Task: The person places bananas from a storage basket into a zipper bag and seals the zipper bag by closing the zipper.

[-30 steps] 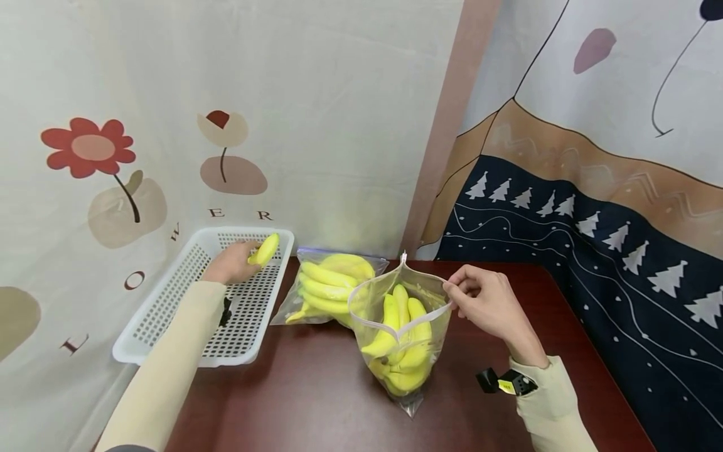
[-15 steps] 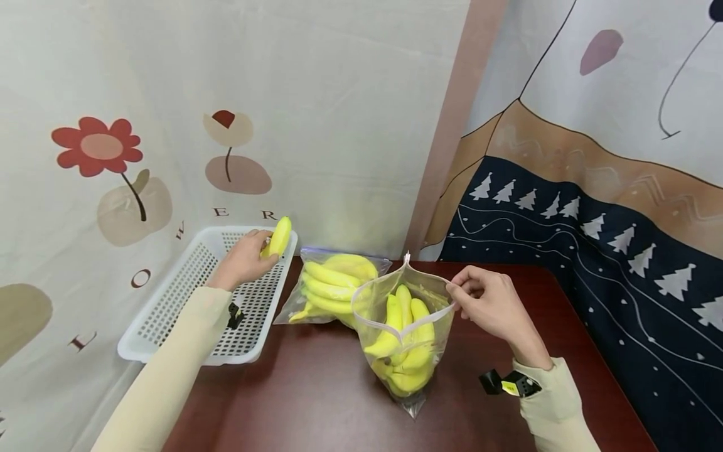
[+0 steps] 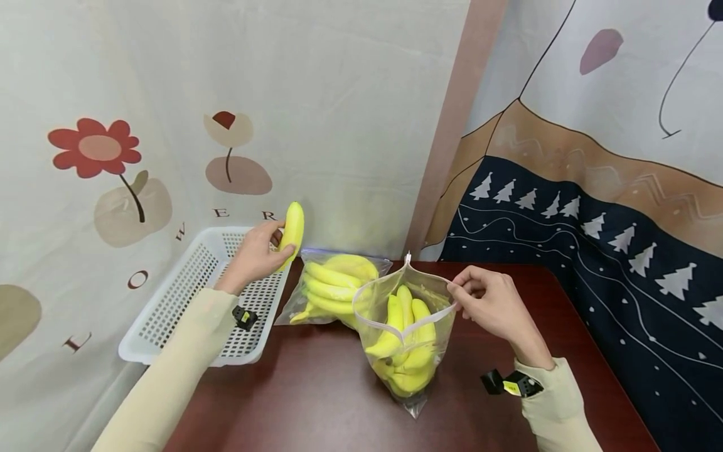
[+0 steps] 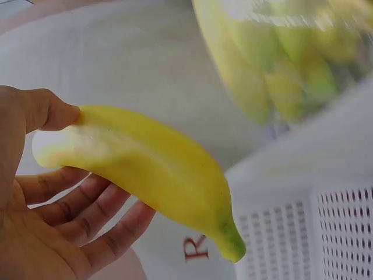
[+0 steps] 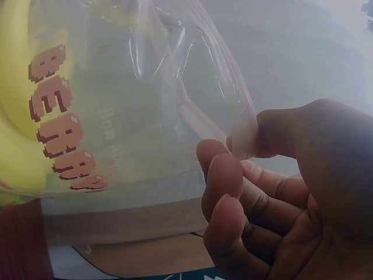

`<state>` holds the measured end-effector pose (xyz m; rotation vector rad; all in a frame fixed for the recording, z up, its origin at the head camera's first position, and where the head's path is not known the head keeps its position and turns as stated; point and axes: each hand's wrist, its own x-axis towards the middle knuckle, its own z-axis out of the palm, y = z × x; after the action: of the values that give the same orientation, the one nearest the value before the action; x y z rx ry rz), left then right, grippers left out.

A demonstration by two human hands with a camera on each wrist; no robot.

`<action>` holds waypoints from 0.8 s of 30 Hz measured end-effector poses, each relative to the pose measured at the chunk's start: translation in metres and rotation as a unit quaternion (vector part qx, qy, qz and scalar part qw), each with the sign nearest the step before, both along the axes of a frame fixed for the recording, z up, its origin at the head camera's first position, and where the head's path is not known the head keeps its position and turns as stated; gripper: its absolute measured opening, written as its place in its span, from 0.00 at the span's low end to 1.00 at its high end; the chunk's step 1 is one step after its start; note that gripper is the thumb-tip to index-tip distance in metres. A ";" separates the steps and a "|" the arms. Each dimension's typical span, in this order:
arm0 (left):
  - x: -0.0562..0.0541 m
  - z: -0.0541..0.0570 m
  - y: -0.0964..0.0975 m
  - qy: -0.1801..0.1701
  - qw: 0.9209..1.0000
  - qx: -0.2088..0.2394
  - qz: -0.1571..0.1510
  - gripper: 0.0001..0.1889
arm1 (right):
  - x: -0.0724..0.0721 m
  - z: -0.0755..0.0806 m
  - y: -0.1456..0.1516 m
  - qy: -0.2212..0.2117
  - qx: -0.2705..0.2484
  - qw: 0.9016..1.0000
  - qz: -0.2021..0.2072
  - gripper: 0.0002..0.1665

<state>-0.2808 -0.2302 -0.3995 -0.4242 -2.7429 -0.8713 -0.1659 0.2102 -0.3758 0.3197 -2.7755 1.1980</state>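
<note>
My left hand [image 3: 254,256] holds a yellow banana [image 3: 292,229] between thumb and fingers, above the right side of the white basket [image 3: 132,339]. In the left wrist view the whole banana [image 4: 151,157] shows, its greenish stem end pointing away from the palm. With thumb and fingertips my right hand [image 3: 492,307] pinches the right rim of a clear zip bag [image 3: 446,339]. That bag stands with its mouth spread wide and several bananas [image 3: 409,364] inside. Printed letters mark its side in the right wrist view.
Behind and left of the standing bag lies another clear zip bag [image 3: 294,301] filled with bananas. It sits between the basket and the standing bag. A dark red table [image 3: 305,389] carries everything, and a printed curtain [image 3: 350,125] hangs close behind.
My left hand has lifted the banana up out of the basket and moved it rightward, turning it more upright. My right hand keeps its pinch on the bag's rim.
</note>
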 end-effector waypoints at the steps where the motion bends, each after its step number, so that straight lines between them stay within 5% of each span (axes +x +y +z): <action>1: 0.002 0.002 0.003 -0.002 1.000 0.008 -0.001 0.26 | 0.000 0.000 0.000 -0.001 0.000 1.000 0.000 0.06; 17: 0.027 0.025 0.050 -0.060 0.988 0.139 -0.031 0.25 | -0.001 -0.002 0.000 -0.004 0.001 1.000 0.003 0.06; 24: 0.036 0.042 0.067 -0.116 0.961 0.237 -0.076 0.23 | -0.003 -0.002 -0.001 -0.005 -0.001 1.000 0.002 0.05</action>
<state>-0.2452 -0.1629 -0.3574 -0.4622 -2.5914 -1.6618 -0.1689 0.2093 -0.3779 0.3193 -2.7834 1.2054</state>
